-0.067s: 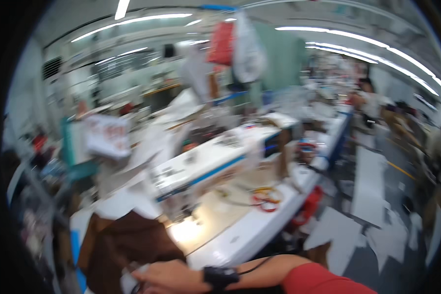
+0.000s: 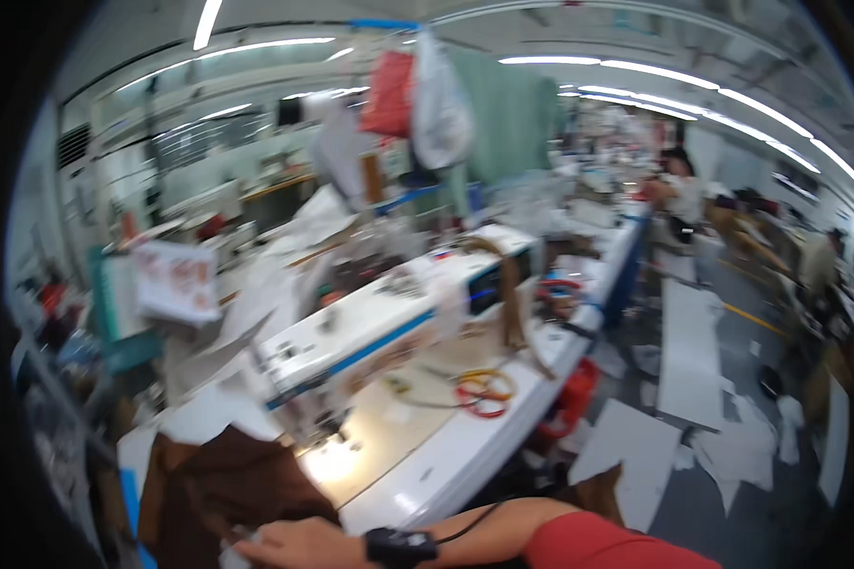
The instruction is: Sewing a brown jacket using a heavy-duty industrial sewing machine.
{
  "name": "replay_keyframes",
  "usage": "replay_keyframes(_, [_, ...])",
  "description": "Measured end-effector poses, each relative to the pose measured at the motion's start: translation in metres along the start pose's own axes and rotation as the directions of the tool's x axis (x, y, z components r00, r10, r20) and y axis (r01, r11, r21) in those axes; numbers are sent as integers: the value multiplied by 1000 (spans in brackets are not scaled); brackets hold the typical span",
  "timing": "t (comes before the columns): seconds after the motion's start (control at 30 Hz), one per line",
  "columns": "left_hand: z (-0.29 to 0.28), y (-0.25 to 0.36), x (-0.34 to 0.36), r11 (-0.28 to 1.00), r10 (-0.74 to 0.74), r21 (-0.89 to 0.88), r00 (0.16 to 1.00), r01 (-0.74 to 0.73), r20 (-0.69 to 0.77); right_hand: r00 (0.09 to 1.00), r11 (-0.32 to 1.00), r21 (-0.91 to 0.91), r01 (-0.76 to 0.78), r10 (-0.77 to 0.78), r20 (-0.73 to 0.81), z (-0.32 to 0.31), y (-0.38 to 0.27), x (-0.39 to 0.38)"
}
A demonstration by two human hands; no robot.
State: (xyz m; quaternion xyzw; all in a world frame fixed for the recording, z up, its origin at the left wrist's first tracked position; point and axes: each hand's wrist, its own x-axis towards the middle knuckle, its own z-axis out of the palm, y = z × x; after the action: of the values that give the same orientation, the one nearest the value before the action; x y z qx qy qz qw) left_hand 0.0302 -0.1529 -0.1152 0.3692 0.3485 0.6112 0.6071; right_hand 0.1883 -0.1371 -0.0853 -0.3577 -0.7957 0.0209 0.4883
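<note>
So the work surface is a long glossy white tabletop running away to the upper right, and it's packed. A white sewing machine with a blue stripe sits along it, with a bright patch of light under its near end. A smooth beige panel lies in front of the machine, and on its far part are scissors with red and yellow loop handles. A long brown strip of material drapes over the machine's far end.

The dark brown sheet of fabric is bunched at the near left end, just left of the lit patch. The right hand, with a black wrist strap and a red sleeve, is at its lower edge, fingers by a blurry whitish bit. Can't tell if they're gripping or just resting there. Left hand's out of view.

Room-wise: long tube lights overhead, a pale green curtain behind a hanging red plastic bag and a white plastic bag. Big flat white pieces are strewn over the grey floor, and another person is farther down the table.
</note>
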Motion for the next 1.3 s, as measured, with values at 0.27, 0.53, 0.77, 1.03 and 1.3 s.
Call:
replay_keyframes(0.27, [-22,-11,14,589,453,569,818,-574,356,993,990,-75,116,-114,37,-23,-15,26])
replay_keyframes(0.53, [-17,-3,12,904,241,341,966,-259,93,985,983,-81,166,-162,50,-10,-10,32])
replay_keyframes(0.77, [-19,-16,28,800,470,385,880,-459,72,979,980,18,199,-198,-52,-7,-6,30])
replay_keyframes(1.03, [-19,16,9,676,177,694,969,-247,172,999,999,32,4,-5,49,13,11,29])
replay_keyframes(1.3, [-2,71,-4,109,270,745,741,-658,615,997,983,180,-47,58,-57,-47,2,65])
